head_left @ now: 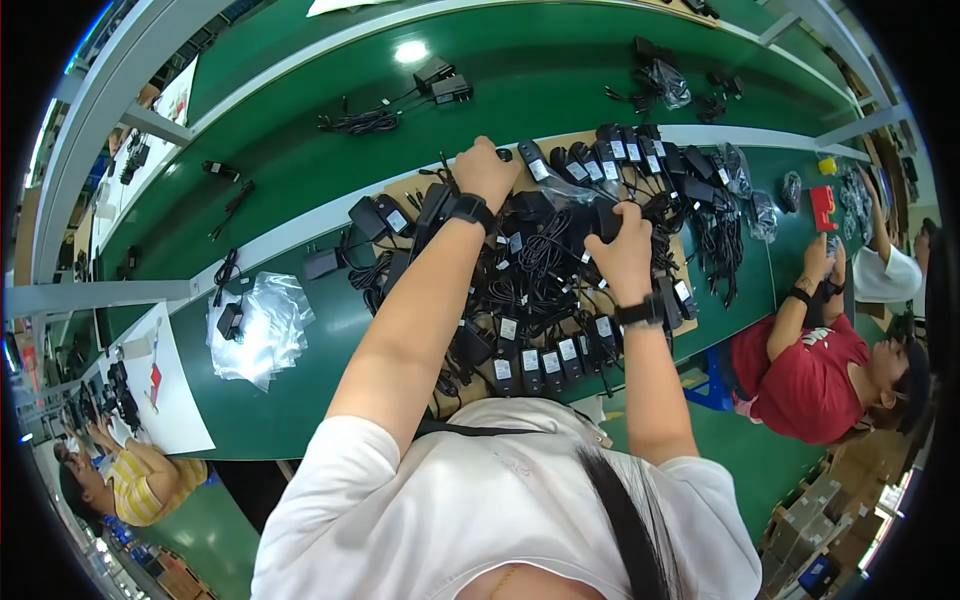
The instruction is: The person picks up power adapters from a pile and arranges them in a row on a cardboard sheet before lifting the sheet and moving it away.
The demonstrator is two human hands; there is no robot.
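Note:
Many black power adapters (pixel 530 370) with coiled cords and pale labels are heaped on a brown cardboard sheet (pixel 683 250) in front of me. My left hand (pixel 487 172) is closed in a fist over the far left side of the heap. A small black piece shows beside its fingers; what the fist holds is mostly hidden. My right hand (pixel 624 255) is curled, thumb and fingers on a black adapter (pixel 606 218) at the right of the heap. A clear plastic bag (pixel 565 188) lies between the hands, against the adapters in the far row.
Clear bags (pixel 262 330) lie stacked on the green table at left. A raised green shelf beyond holds more adapters (pixel 450 90) and a bagged bundle (pixel 665 85). A co-worker in red (pixel 815 375) works at right near a red tape dispenser (pixel 824 208). Another person in yellow (pixel 150 480) is at left.

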